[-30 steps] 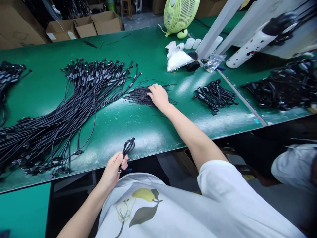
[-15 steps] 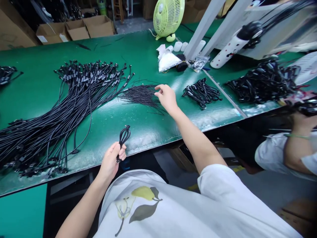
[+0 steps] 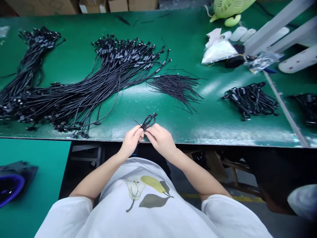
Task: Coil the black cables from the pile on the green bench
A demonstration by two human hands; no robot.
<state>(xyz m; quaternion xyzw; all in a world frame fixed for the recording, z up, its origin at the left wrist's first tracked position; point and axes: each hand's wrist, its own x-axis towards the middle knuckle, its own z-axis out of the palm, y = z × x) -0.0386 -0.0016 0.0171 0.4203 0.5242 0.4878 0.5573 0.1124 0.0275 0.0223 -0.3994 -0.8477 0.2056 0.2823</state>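
Looped cable point(image 3: 148, 121) (black) juts past left hand point(image 3: 131, 141) — right hand point(image 3: 161, 139) touching

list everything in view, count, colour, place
coil: 1, black, in left hand
ties: many, black, centre
cable bunches: 2, black, left
coil piles: 2, black, right
bench: 1, green, across
side table: 1, green, lower left
unclear object: 1, blue, over side table
fan: 1, lime, top right
rolls: several, white, near fan
bags: 2, white and clear, upper right
posts: 2, white, upper right
bottle: 1, white, right edge
boxes: several, brown, top
shirt: 1, white, bottom
left hand: 1, on coil
right hand: 1, at coil
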